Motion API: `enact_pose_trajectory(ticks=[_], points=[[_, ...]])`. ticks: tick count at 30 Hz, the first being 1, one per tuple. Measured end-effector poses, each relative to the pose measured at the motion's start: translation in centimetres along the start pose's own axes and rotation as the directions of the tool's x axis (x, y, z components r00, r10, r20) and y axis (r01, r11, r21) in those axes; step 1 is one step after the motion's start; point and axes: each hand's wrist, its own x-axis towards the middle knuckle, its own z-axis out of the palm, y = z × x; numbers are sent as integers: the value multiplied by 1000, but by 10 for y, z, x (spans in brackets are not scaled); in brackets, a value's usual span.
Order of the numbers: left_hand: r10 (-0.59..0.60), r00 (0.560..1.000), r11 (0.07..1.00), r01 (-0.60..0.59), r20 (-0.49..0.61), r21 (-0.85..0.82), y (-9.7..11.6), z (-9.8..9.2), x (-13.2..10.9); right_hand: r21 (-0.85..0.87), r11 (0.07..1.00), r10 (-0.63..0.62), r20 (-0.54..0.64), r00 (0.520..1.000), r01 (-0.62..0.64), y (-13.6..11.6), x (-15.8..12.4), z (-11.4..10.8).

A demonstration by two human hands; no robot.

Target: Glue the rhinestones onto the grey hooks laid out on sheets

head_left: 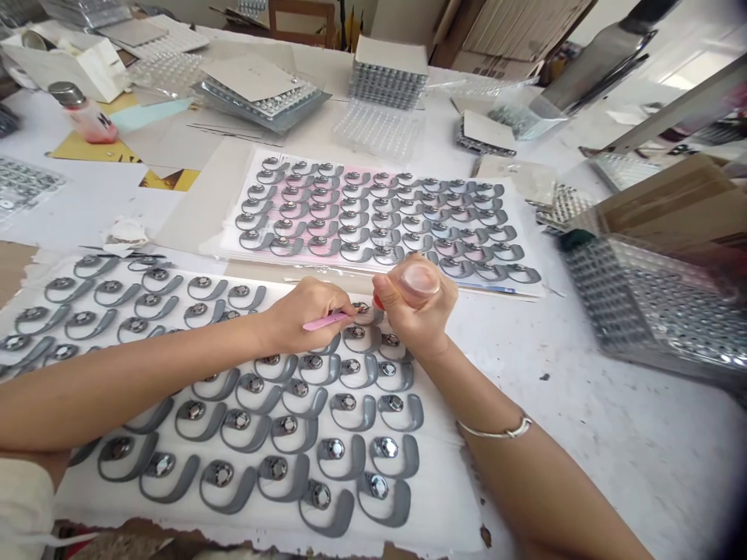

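Note:
My left hand (303,315) is closed on a thin pink stick (327,320), whose tip points at a grey hook-shaped piece (362,311) with a shiny round stud. My right hand (417,307) is wrapped round a small clear bottle (421,278), tilted towards that same piece. Both hands hover over the far right corner of a white sheet (449,498) covered with several rows of such grey pieces. A thin silver bracelet (496,432) sits on my right forearm.
A second white sheet (525,233) of grey pieces lies just beyond the hands. Clear blister trays (654,311) of studs stand at the right, more stacks (388,78) at the back. A pink bottle (87,117) with a metal cap stands far left. Crumpled tissue (125,233) lies nearby.

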Motion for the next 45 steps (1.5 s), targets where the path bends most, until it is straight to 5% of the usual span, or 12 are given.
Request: enact_pose_trajectory(ticks=[21, 45], points=[[-55, 998, 995, 52, -25, -88, -5, 1, 2, 61, 998, -32, 10, 999, 32, -4, -2, 1], [-45, 999, 998, 43, -27, -44, -7, 1, 3, 162, 983, 87, -6, 996, -85, -7, -6, 3]])
